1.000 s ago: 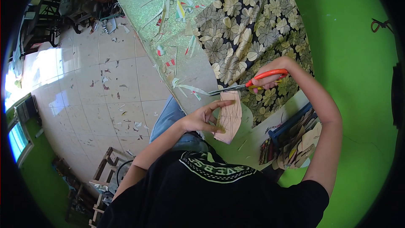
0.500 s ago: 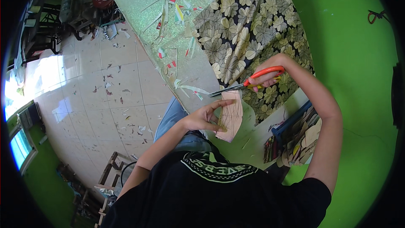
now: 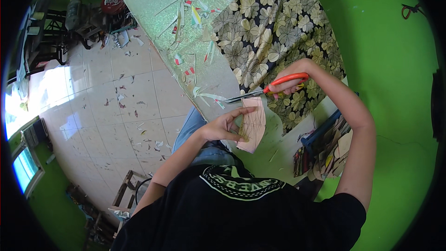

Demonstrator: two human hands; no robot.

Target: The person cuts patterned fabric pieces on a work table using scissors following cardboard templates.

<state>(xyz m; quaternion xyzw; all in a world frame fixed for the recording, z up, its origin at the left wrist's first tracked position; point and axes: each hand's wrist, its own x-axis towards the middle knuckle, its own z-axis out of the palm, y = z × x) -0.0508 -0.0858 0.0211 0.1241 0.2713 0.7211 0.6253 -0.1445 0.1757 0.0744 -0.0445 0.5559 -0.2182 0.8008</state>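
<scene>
My right hand (image 3: 287, 83) is closed round the orange handles of a pair of scissors (image 3: 245, 96). Their blades point left, just past the far edge of a small pinkish paper piece (image 3: 253, 128) marked with dark lines. My left hand (image 3: 227, 125) pinches that piece along its left side, thumb near the bottom and fingers near the top. Black cloth with cream flowers (image 3: 283, 32) spreads over the table beneath and beyond my right hand. A thin pale strip (image 3: 211, 96) lies by the blade tips.
Paper scraps (image 3: 195, 16) litter the far part of the glittery table (image 3: 160, 11). At the right, a blue-edged holder (image 3: 325, 132) carries many cut card pieces. More scraps lie on the tiled floor (image 3: 107, 111). Another pair of scissors (image 3: 409, 11) shows against the green wall (image 3: 385, 65).
The scissors and my right hand have shifted slightly left and up, and the blades look closer together. My left hand still holds the paper piece in nearly the same place.
</scene>
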